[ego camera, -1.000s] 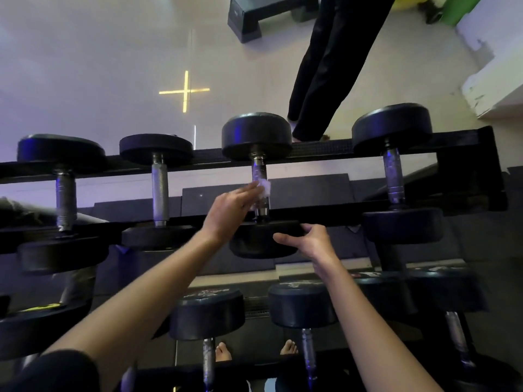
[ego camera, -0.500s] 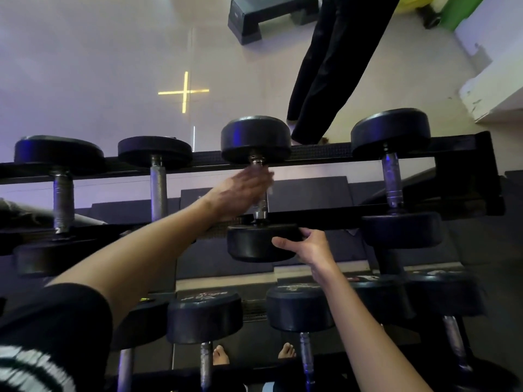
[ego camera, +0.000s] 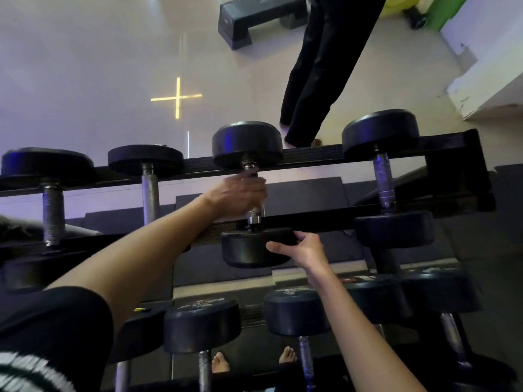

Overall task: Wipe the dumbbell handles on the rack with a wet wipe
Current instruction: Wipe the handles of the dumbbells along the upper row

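A black dumbbell [ego camera: 247, 144] lies across the top rails of the black rack [ego camera: 450, 148], third from the left. My left hand [ego camera: 240, 193] is wrapped round its steel handle [ego camera: 254, 215], covering most of it; the wet wipe is hidden under the fingers. My right hand [ego camera: 304, 247] holds the near head [ego camera: 249, 250] of the same dumbbell at its right side, thumb on the front face.
Other dumbbells rest on the top rails at left [ego camera: 150, 188] and right [ego camera: 382, 176], with more on the lower tier [ego camera: 294, 312]. A person in black trousers [ego camera: 314, 80] stands just behind the rack. A black step platform [ego camera: 254, 15] sits on the floor beyond.
My left hand has gone from touching the handle with the white wipe showing to closing round the handle higher up, hiding the wipe. My right hand stays on the near head.
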